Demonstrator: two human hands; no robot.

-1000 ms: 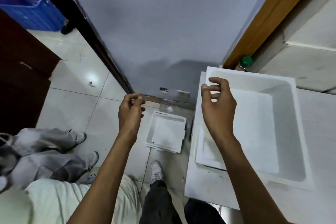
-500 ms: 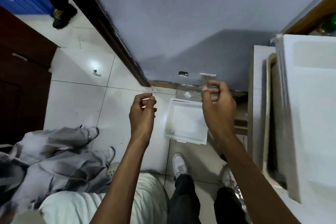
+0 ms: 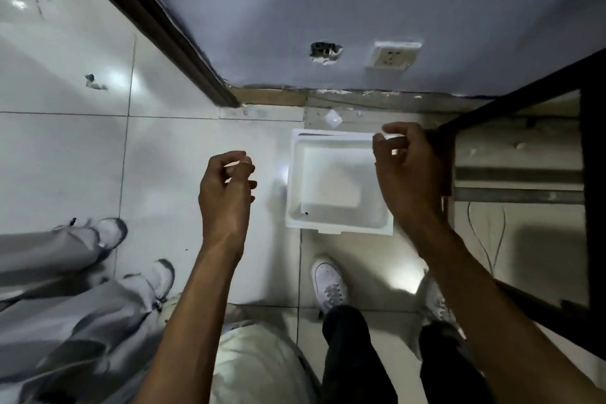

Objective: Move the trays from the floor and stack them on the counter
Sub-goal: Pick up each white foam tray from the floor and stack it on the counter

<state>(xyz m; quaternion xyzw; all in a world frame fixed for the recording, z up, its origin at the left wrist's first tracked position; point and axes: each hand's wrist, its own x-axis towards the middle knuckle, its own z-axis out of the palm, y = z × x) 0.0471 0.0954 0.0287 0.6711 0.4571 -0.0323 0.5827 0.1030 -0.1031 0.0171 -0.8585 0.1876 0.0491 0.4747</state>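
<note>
A white tray (image 3: pixel 337 184) lies flat on the tiled floor (image 3: pixel 65 157), up against the foot of the grey wall (image 3: pixel 360 3), at about one o'clock from the person's white shoe (image 3: pixel 329 285) and just beside the dark frame of the stand (image 3: pixel 511 98) at its three o'clock side. A second rim seems to peek out along its far edge, so it may be two trays nested, though that is hard to tell. Both hands hang above it with nothing in them: the left hand (image 3: pixel 226 193) sits off the tray's nine o'clock side, fingers loosely curled, and the right hand (image 3: pixel 410 174) covers the tray's two o'clock corner in this view, fingers half bent, not touching it as far as can be seen. The tray looks like moulded white foam (thick rounded rim, matt surface), so it is probably very light and fairly stiff, but brittle at the rim and easily dented by pinching fingers. The best hold is likely on the two opposite long rims, at nine and three o'clock, with flat fingers under the lip and thumbs on top. The stand leaves little room on the three o'clock side.
</note>
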